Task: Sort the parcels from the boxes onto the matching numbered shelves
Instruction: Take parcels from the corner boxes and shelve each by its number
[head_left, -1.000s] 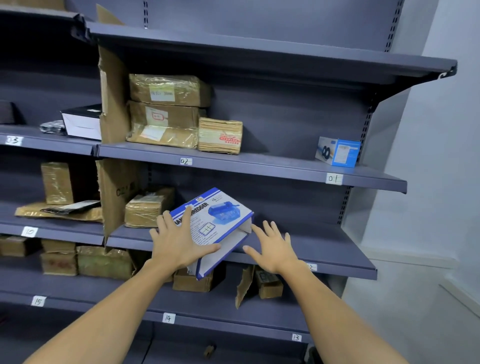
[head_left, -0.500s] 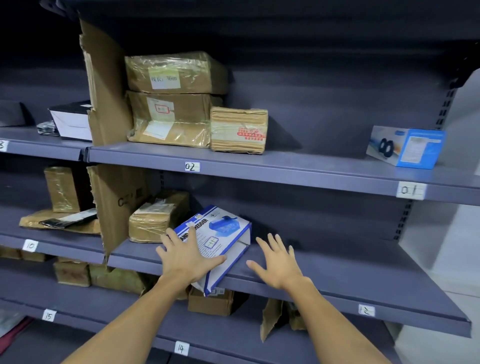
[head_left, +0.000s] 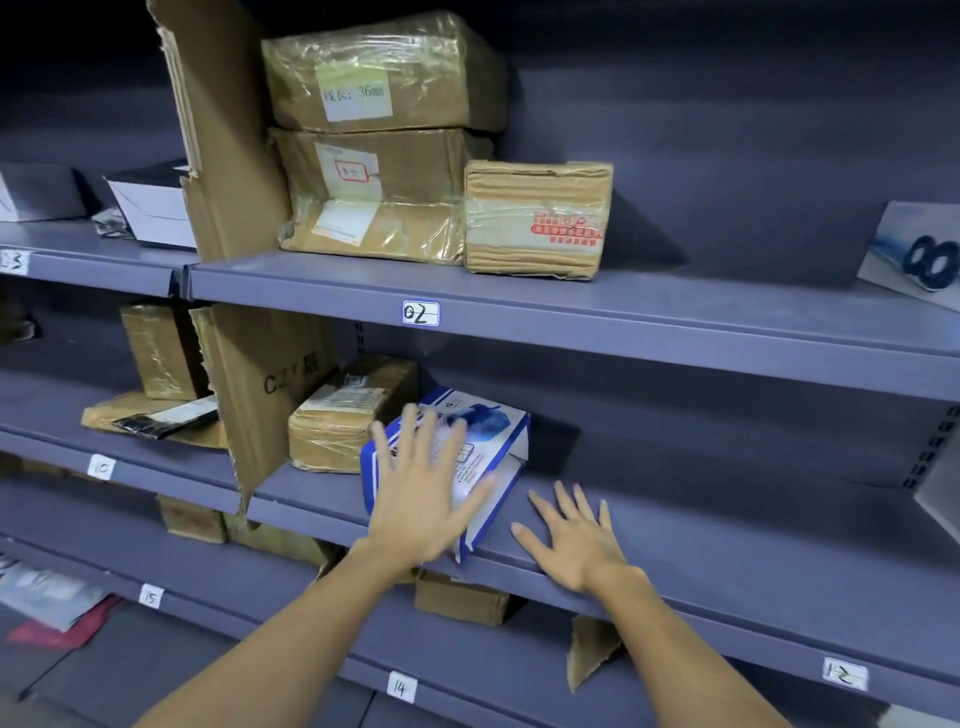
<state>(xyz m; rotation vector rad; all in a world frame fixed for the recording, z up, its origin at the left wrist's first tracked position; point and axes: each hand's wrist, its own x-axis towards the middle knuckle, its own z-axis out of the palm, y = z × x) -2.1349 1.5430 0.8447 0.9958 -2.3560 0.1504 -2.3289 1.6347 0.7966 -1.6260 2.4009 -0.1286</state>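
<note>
Now the left hand (head_left: 423, 499) presses flat, fingers spread, on the blue box (head_left: 480, 441); the right hand (head_left: 574, 540) rests open on the shelf (head_left: 727, 551).

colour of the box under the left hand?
White and blue: white top with a blue printed picture, blue edges. The box lies under the left hand; head view, the only one.

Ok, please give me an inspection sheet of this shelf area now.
Surface: grey shelf labelled 12.
Job's things: blue and white box on that shelf near its front edge, beside a taped brown parcel.
Clutter: torn cardboard sheet standing at the shelf's left end.
Hands: left hand open, flat on the box; right hand flat on the shelf, holding nothing.
Cables: nothing seen.
Surroundings: brown parcels stacked on shelf 02 above.
</note>
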